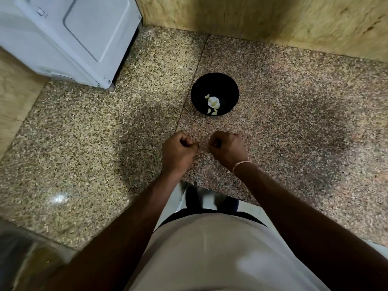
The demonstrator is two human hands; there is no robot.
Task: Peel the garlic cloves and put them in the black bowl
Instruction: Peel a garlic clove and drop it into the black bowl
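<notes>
Both the left hand (178, 152) and right hand (227, 150) are curled into fists above the granite counter (84, 143); any held content cannot be told. Peeled garlic cloves (213, 105) are contained in the black bowl (228, 85).

Garlic cloves (213, 105) in bowl (201, 85)

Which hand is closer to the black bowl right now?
Right. The right hand sits just below the black bowl; the left hand lies lower-left, slightly farther.
</notes>
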